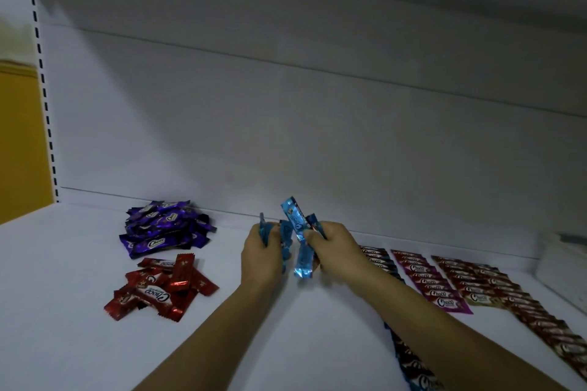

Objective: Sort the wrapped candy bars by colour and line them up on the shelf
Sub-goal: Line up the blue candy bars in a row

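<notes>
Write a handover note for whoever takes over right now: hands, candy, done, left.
Left hand: grips a few blue bars.
Right hand: grips more blue bars, one sticking up.
Done: three rows are lined up on the right of the shelf: a dark row partly hidden by the right forearm, a magenta row and a brown-red row.
Left: the purple pile at back left and the red pile in front of it lie loose. The blue bars are not yet laid down.
</notes>
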A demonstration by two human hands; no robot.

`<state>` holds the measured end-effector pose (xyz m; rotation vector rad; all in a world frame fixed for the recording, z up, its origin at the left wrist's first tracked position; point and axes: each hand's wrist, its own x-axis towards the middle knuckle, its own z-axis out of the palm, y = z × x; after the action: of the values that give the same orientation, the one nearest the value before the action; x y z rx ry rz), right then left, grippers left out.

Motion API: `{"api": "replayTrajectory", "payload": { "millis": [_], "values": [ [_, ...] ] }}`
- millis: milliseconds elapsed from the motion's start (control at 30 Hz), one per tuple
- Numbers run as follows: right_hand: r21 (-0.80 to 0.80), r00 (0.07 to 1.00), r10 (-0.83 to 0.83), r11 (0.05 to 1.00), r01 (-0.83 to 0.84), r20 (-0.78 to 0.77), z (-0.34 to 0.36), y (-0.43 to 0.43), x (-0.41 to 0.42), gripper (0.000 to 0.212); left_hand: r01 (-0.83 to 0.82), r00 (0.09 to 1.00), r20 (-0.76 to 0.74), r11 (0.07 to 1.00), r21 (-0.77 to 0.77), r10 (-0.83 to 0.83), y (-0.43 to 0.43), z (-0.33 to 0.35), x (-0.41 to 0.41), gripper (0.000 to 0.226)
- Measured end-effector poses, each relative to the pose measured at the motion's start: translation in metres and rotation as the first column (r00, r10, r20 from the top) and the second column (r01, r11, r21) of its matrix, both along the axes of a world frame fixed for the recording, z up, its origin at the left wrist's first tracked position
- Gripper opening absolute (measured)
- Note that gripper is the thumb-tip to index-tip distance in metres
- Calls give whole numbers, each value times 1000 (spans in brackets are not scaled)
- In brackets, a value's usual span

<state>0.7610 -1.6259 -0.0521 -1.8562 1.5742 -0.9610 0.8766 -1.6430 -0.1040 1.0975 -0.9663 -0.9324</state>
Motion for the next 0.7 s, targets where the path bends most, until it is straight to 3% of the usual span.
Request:
{"api": "replayTrajectory", "payload": {
  "millis": [67, 167, 233, 400, 500, 600, 700],
  "values": [
    [94, 999, 18, 995, -22, 47, 5, -3, 5, 28, 61, 995, -76, 998, 7, -60, 2, 2, -3, 18],
    [162, 993, 71, 985, -54, -99, 4, -4, 8, 29, 107, 987, -123, 994, -7, -107, 5, 3, -2, 25],
    [157, 990, 74, 986, -55, -116, 2, -3, 8, 31, 136, 979, -147, 990, -21, -138, 7, 3, -1, 25],
    [127, 999, 0, 992, -5, 42, 18, -3, -8, 18, 133, 959, -264, 987, 87, -106, 7, 8, 3, 14],
    [19, 969, -56, 998, 53, 241, 30, -6, -15, 8, 341, 909, -294, 932, 122, -294, 13, 12, 0, 17],
    [-64, 983, -30, 997, 42, 179, 27, -4, -10, 8, 564, 805, -265, 824, 62, -531, 21, 13, -6, 27],
    [-103, 993, -50, 993, 62, 107, 22, -1, -7, 14, 621, 766, -229, 784, 22, -600, 23, 12, -5, 21]
  ]
}}
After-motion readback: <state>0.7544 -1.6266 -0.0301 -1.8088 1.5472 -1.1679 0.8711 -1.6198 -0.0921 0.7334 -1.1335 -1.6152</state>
